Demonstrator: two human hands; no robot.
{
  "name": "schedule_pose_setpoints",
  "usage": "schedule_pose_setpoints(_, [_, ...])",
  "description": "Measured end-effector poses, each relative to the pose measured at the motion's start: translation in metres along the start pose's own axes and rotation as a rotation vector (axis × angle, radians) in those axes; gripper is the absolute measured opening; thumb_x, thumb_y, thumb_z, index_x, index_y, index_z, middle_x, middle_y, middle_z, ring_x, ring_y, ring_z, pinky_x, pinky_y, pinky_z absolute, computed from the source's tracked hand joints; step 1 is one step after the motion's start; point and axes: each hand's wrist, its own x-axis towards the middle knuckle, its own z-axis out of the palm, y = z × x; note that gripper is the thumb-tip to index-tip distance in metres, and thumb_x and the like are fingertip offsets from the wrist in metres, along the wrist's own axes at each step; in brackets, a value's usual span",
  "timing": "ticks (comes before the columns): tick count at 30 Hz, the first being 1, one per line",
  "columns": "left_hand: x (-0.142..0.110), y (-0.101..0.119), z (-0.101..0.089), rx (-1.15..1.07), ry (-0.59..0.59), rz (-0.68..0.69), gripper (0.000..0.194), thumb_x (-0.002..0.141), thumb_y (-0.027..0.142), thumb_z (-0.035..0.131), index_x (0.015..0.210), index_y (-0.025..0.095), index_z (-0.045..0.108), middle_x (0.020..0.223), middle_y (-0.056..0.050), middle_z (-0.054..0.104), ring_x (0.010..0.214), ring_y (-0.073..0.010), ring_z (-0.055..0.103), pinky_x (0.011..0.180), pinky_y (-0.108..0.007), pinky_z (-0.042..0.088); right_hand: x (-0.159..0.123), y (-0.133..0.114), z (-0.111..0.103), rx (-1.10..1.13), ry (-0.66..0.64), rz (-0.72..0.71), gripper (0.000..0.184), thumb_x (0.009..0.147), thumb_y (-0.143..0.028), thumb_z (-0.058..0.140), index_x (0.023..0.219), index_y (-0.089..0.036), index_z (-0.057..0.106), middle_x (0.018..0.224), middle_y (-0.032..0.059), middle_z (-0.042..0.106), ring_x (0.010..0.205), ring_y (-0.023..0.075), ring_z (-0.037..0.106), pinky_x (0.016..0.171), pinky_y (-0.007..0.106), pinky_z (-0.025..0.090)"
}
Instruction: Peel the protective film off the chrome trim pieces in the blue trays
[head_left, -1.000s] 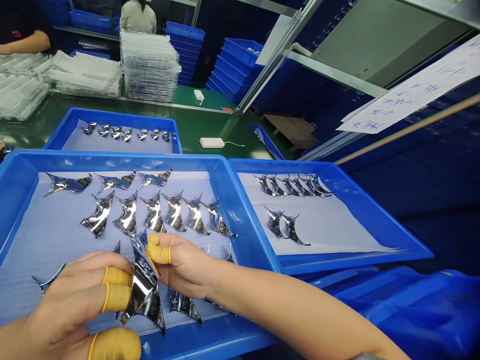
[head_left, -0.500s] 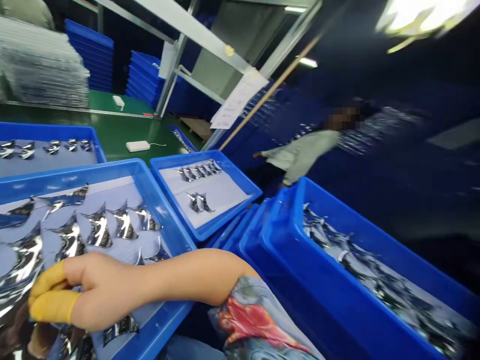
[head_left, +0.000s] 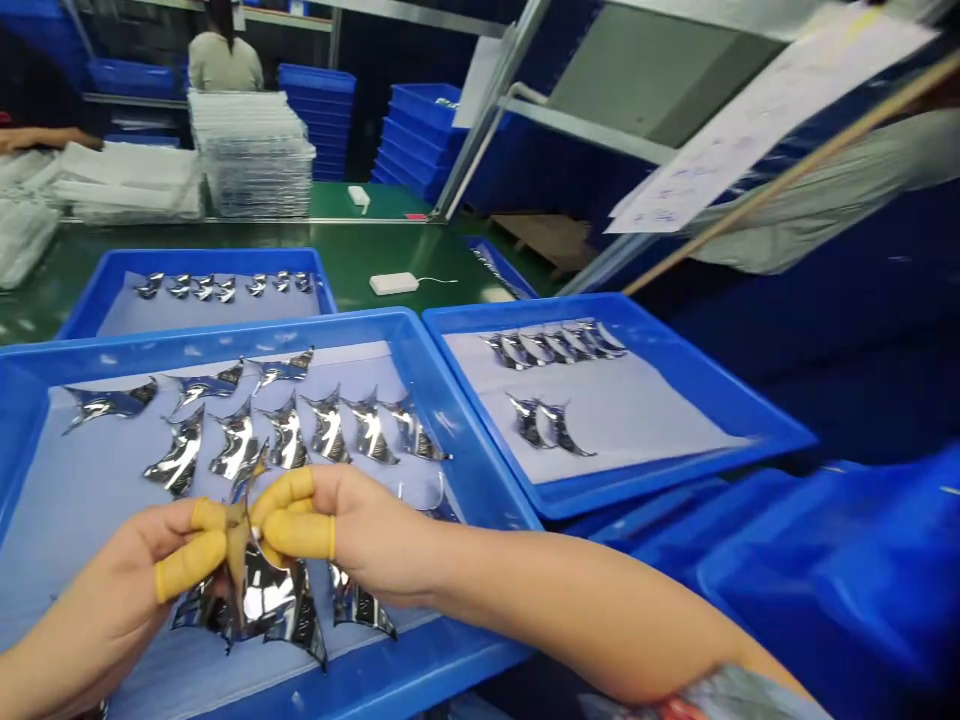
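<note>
Both my hands wear yellow finger cots and pinch one shiny chrome winged part over the near blue tray. My left hand grips its left side, fingers closed. My right hand pinches its top edge from the right. Below and behind the held part, several more chrome parts lie in rows on the tray's pale liner.
A second blue tray to the right holds several chrome parts. A third tray lies behind. Blue bins stand at right. A white device lies on the green table. Clear tray stacks and other people are at the back.
My view swung right toward a bin of parts and a person, then came back. Both hands still grip the chrome part, now held lower and more edge-on.
</note>
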Motion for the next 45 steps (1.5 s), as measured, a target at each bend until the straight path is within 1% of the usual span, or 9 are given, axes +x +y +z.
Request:
schedule_pose_setpoints(8, [0.011, 0.015, 0.013, -0.515, -0.012, -0.441, 0.034, 0.073, 0.052, 0.08, 0.071, 0.018, 0.074, 0.067, -0.002, 0.07, 0.061, -0.0113, 0.055, 0.056, -0.019, 0.048, -0.005, 0.0, 0.003, 0.027, -0.035, 0.034, 0.035, 0.063, -0.04, 0.088, 0.08, -0.014, 0.072, 0.067, -0.002, 0.067, 0.061, 0.0077, 0.058, 0.066, 0.025, 0.046])
schedule_pose_setpoints(13, [0.008, 0.015, 0.007, -0.474, 0.056, -0.429, 0.038, 0.067, 0.056, 0.082, 0.068, 0.019, 0.074, 0.066, -0.001, 0.069, 0.063, -0.0122, 0.058, 0.06, -0.019, 0.049, -0.006, -0.006, 0.001, -0.031, -0.034, -0.019, 0.037, 0.063, -0.044, 0.089, 0.078, -0.016, 0.07, 0.068, -0.0038, 0.065, 0.062, 0.0074, 0.057, 0.068, 0.026, 0.047])
schedule_pose_setpoints(18, [-0.005, 0.012, -0.002, -0.329, 0.017, -0.249, 0.023, 0.079, 0.048, 0.075, 0.074, 0.026, 0.074, 0.068, 0.0, 0.073, 0.063, -0.0164, 0.065, 0.063, -0.026, 0.055, -0.003, -0.009, -0.003, -0.254, 0.04, -0.099, 0.033, 0.064, -0.04, 0.088, 0.069, -0.017, 0.066, 0.067, -0.0046, 0.061, 0.064, 0.009, 0.053, 0.067, 0.026, 0.044])
schedule_pose_setpoints(25, [-0.017, 0.011, 0.014, 0.545, 0.077, 0.58, 0.008, 0.094, 0.021, 0.057, 0.088, 0.023, 0.062, 0.063, 0.001, 0.067, 0.058, -0.016, 0.061, 0.054, -0.027, 0.05, -0.002, -0.002, -0.006, -0.654, -0.016, -0.262, 0.006, 0.086, -0.02, 0.067, 0.082, -0.018, 0.072, 0.089, 0.0021, 0.071, 0.091, 0.0165, 0.063, 0.09, 0.033, 0.05])
schedule_pose_setpoints(29, [-0.013, 0.017, 0.02, 0.675, 0.065, 0.638, 0.012, 0.096, 0.018, 0.052, 0.086, 0.023, 0.056, 0.056, 0.002, 0.063, 0.053, -0.0154, 0.058, 0.05, -0.028, 0.048, -0.002, 0.002, -0.005, -0.645, -0.052, -0.312, 0.011, 0.088, -0.013, 0.061, 0.087, -0.017, 0.072, 0.092, 0.0035, 0.072, 0.09, 0.0153, 0.065, 0.089, 0.031, 0.053])
schedule_pose_setpoints(33, [-0.017, 0.018, 0.019, 0.463, 0.13, 0.509, 0.013, 0.097, 0.024, 0.052, 0.087, 0.026, 0.059, 0.058, 0.002, 0.06, 0.05, -0.0144, 0.056, 0.049, -0.026, 0.05, -0.002, 0.001, -0.004, -0.677, -0.028, -0.245, 0.012, 0.088, -0.01, 0.061, 0.082, -0.016, 0.07, 0.086, 0.0022, 0.07, 0.087, 0.0149, 0.065, 0.086, 0.03, 0.054])
schedule_pose_setpoints(39, [-0.012, 0.032, -0.008, 0.073, 0.215, 0.008, 0.013, 0.075, 0.028, 0.071, 0.062, 0.029, 0.068, 0.051, 0.003, 0.062, 0.042, -0.0128, 0.054, 0.036, -0.021, 0.044, -0.005, 0.0, -0.003, -0.733, -0.051, -0.201, 0.015, 0.089, -0.021, 0.062, 0.098, -0.015, 0.072, 0.092, 0.0054, 0.072, 0.087, 0.0164, 0.066, 0.085, 0.032, 0.056])
schedule_pose_setpoints(43, [0.005, 0.046, -0.053, 0.4, 0.501, -0.342, 0.025, 0.067, 0.047, 0.065, 0.059, 0.024, 0.066, 0.052, 0.001, 0.06, 0.049, -0.0126, 0.054, 0.044, -0.023, 0.044, -0.002, -0.01, -0.012, -1.012, 0.016, -0.284, 0.031, 0.088, -0.02, 0.061, 0.117, -0.014, 0.068, 0.101, 0.0098, 0.074, 0.092, 0.0198, 0.069, 0.087, 0.037, 0.058])
schedule_pose_setpoints(45, [0.011, 0.042, -0.078, 0.549, 0.492, -0.462, 0.029, 0.066, 0.05, 0.063, 0.065, 0.021, 0.066, 0.06, 0.0, 0.063, 0.054, -0.0132, 0.054, 0.049, -0.025, 0.044, 0.002, -0.02, -0.02, -1.199, 0.095, -0.312, 0.03, 0.088, -0.019, 0.06, 0.117, -0.016, 0.069, 0.108, 0.0104, 0.074, 0.099, 0.0226, 0.069, 0.091, 0.042, 0.057])
